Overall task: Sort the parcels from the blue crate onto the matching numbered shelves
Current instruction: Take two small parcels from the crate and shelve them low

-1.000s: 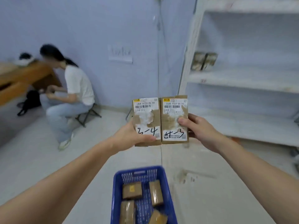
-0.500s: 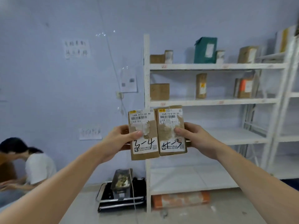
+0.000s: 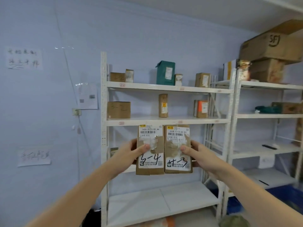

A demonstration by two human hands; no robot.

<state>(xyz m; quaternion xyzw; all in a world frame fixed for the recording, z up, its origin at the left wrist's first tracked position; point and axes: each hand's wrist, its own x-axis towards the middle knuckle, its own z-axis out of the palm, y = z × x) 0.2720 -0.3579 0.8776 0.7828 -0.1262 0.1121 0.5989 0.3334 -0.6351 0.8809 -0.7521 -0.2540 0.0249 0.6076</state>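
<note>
Nearest: 2 bare forearms reaching up and forward. Left hand [image 3: 129, 153] with its grip curled round the left edge of a brown cardboard parcel with a white label hand-marked "3-4" [image 3: 150, 150], thumb pressed on the torn tape across the front. Right hand [image 3: 199, 154] with its grip curled round the right edge of a second brown cardboard parcel, its white label hand-marked in black but hard to read [image 3: 177, 149], thumb on the front face. Both parcels upright, side by side, inner edges touching, held in mid-air ahead of the white metal shelf rack [image 3: 164, 122].

Behind, on the rack: a brown carton [image 3: 118, 110], a tall narrow brown box [image 3: 163, 105] and an orange-labelled box [image 3: 202, 108] on the tier just above the parcels; on the tier above that, small brown boxes and a dark green box [image 3: 165, 73]. Small red tags along the shelf edges, too small to read.

Further right: a second white rack [image 3: 268, 115], large brown cartons [image 3: 270, 51] stacked on top. On the pale blue wall [image 3: 49, 112] to the left, handwritten paper notices [image 3: 24, 58].
</note>
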